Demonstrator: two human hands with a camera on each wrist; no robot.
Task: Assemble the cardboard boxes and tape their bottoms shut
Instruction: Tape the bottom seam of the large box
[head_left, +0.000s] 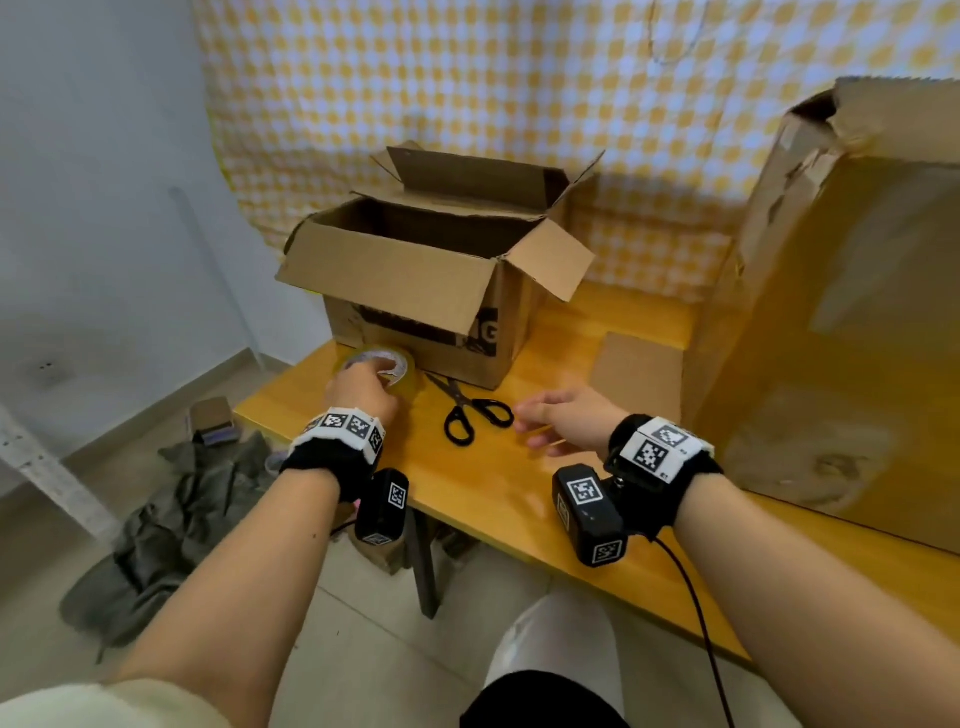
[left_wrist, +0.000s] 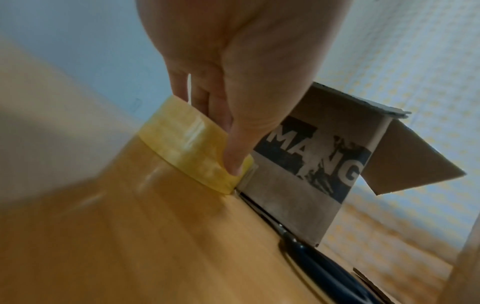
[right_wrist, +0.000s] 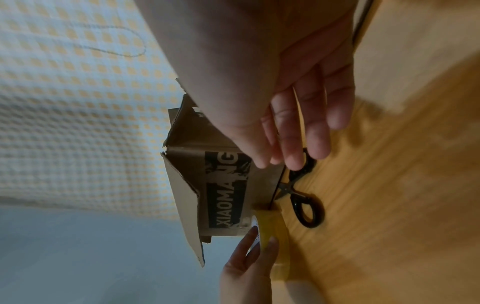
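The left hand (head_left: 363, 392) has its grip curled round the tape roll (left_wrist: 197, 152) on the desk (head_left: 498, 483), just in front of the upright box (head_left: 431, 291), likely to lift it; the right hand (head_left: 566, 418) hovers relaxed and empty near the scissors (head_left: 470, 410), probably ready to cut.

pale wall (head_left: 104, 156), checked curtain (head_left: 467, 78) — wooden table (head_left: 498, 483)
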